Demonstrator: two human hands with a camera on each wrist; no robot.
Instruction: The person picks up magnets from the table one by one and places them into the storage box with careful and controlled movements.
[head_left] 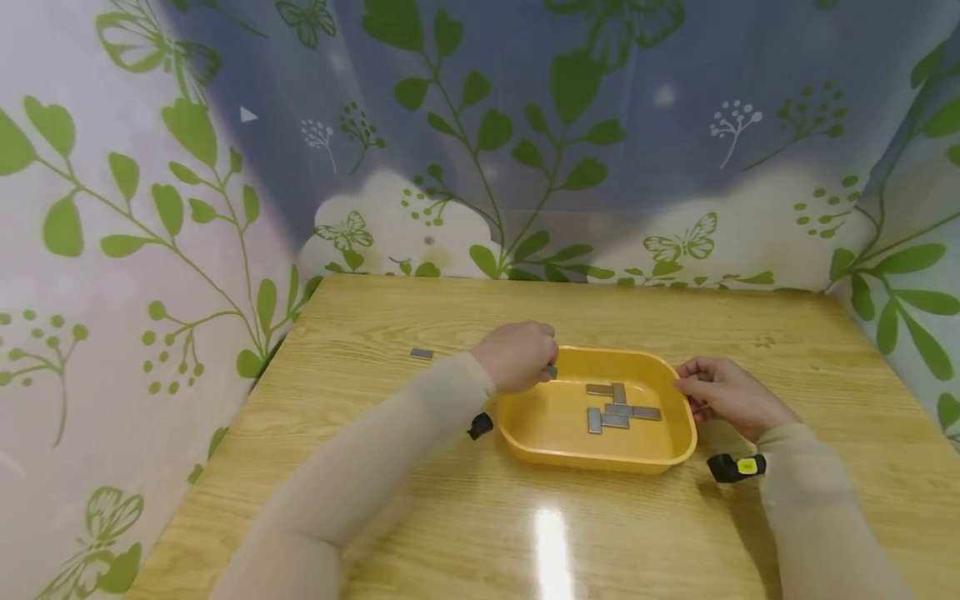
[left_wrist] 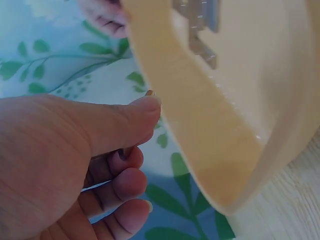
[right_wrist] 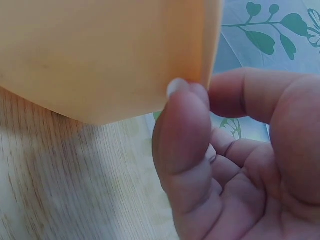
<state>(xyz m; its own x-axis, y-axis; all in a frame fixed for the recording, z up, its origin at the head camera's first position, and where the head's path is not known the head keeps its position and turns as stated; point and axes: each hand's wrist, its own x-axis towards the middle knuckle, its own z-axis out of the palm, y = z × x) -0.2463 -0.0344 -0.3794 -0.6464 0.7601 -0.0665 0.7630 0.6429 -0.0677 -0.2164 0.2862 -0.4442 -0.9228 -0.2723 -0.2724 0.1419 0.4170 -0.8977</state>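
Observation:
A yellow plastic basin (head_left: 592, 458) stands on the wooden table, and several small grey rectangular metal pieces (head_left: 617, 422) lie flat inside it, some touching. Over its left rim, my left hand (head_left: 517, 357) pinches another grey metal piece (head_left: 551, 372) between thumb and fingers. In the left wrist view that piece is mostly hidden behind the thumb (left_wrist: 120, 122). My right hand (head_left: 723, 396) grips the basin's right rim, with thumb and forefinger on either side of the wall (right_wrist: 192, 45). One more grey rectangular piece (head_left: 422, 354) lies on the table, left of the basin.
The wooden table (head_left: 360, 350) ends against a patterned cloth (head_left: 450, 225) with green leaves and butterflies at the back and sides. Black wrist cameras, one near the left wrist (head_left: 481, 426) and one by the right wrist (head_left: 735, 467), sit close to the basin.

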